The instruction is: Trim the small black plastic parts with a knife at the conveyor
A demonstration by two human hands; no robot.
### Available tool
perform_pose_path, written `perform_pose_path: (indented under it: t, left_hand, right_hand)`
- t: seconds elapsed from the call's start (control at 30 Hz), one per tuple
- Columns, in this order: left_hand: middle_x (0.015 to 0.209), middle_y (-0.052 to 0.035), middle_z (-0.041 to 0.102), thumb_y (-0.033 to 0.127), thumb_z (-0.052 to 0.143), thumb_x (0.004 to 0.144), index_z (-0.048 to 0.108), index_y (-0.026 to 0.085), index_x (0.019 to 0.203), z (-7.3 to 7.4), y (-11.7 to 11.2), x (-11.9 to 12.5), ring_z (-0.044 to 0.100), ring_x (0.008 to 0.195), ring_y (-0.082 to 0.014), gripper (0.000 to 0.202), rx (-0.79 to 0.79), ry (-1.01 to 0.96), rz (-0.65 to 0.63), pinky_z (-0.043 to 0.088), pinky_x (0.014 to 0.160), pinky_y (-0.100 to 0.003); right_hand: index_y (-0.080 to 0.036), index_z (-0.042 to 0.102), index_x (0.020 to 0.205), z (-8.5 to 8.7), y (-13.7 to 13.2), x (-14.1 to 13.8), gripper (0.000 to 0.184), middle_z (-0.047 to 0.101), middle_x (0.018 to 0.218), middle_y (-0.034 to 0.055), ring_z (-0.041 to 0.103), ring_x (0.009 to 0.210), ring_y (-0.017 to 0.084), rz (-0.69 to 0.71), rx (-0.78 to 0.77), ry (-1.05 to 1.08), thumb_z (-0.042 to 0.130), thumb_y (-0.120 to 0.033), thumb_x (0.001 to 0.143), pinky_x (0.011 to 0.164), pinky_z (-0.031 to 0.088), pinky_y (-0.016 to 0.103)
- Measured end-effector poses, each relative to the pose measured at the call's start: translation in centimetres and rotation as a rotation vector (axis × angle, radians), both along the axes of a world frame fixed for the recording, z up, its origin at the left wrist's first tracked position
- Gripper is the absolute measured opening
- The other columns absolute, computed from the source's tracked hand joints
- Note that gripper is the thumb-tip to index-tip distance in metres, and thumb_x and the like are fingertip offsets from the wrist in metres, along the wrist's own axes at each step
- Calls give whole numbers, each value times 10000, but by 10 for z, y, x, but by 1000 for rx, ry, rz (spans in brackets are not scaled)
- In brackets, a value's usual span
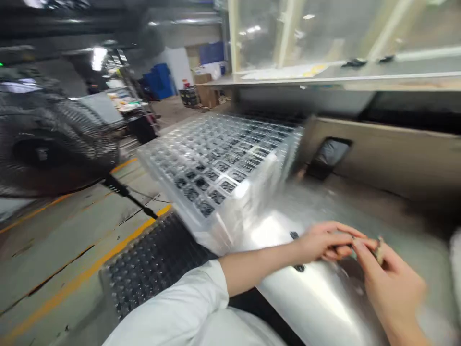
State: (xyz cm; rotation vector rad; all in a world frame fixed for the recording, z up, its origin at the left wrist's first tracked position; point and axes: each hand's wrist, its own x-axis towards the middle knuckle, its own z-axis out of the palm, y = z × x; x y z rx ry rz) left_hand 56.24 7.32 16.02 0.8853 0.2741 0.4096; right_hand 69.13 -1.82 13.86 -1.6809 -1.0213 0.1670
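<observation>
My left hand (329, 241) and my right hand (391, 274) meet over the shiny metal worktop (317, 307), fingertips pressed together. Whatever they pinch between them is small, blurred and mostly hidden by the fingers. A small tan, gold-looking piece (379, 251) shows at the right hand, between thumb and forefinger; its kind is unclear. Beside my left wrist lie small round black parts, one behind it (294, 235) and one in front (298, 267). Left of the hands stands a stack of clear plastic trays (245, 192), many compartments holding black parts.
Lower left, another compartment tray (144, 269) with dark contents sits below worktop height. A large black fan (46, 149) stands on the left. A phone-like device (331, 153) leans at the back of the bench, under a shelf (345, 79). Yellow lines (90, 271) mark the floor.
</observation>
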Motion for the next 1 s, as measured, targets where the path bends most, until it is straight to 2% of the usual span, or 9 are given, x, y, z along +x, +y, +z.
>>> perform_pose_path:
  t: [0.1, 0.2, 0.4, 0.6, 0.87, 1.0]
  left_hand:
    - [577, 73, 423, 453, 775, 786, 675, 134, 1146, 0, -5, 1, 241, 425, -32, 491, -41, 12, 36, 107, 426, -198]
    - [580, 81, 415, 468, 800, 783, 659, 153, 1075, -1, -7, 4, 253, 424, -28, 452, -58, -21, 26, 118, 417, -182]
    - [609, 61, 478, 423, 761, 825, 618, 172, 1089, 1, -10, 2, 326, 427, -48, 392, -71, -53, 46, 194, 412, -179]
    - [650, 45, 493, 402, 728, 838, 606, 179, 1123, 3, -9, 0, 349, 461, -55, 382, -34, -27, 39, 224, 439, -187]
    - [628, 60, 467, 462, 779, 804, 627, 160, 1122, 2, -10, 3, 293, 450, -39, 465, 20, -2, 74, 170, 435, -191]
    - [621, 60, 476, 466, 761, 808, 597, 173, 1094, 5, -7, 1, 302, 441, -47, 441, 13, -2, 118, 169, 433, -196]
  right_hand:
    - [-268, 682, 729, 14, 1, -14, 387, 626, 704, 45, 565, 663, 220, 30, 37, 67, 686, -639, 837, 638, 412, 364]
    - [-228, 628, 705, 14, 3, -15, 411, 546, 650, -8, 479, 614, 166, 16, 77, 85, 667, -605, 864, 605, 372, 309]
    - [-215, 634, 789, 8, -5, -15, 264, 599, 766, 1, 535, 723, 171, 75, 99, 111, 653, -443, 922, 708, 414, 307]
    - [-218, 649, 806, 11, -6, -15, 204, 635, 793, 11, 568, 759, 181, 83, 112, 129, 632, -372, 940, 762, 438, 321]
    - [-220, 657, 797, 11, -6, -16, 220, 628, 810, 16, 562, 779, 184, 65, 109, 33, 604, -362, 956, 748, 431, 319]
    - [-221, 658, 819, 11, -6, -15, 298, 628, 823, 28, 573, 793, 195, 36, 108, -21, 579, -450, 993, 738, 429, 325]
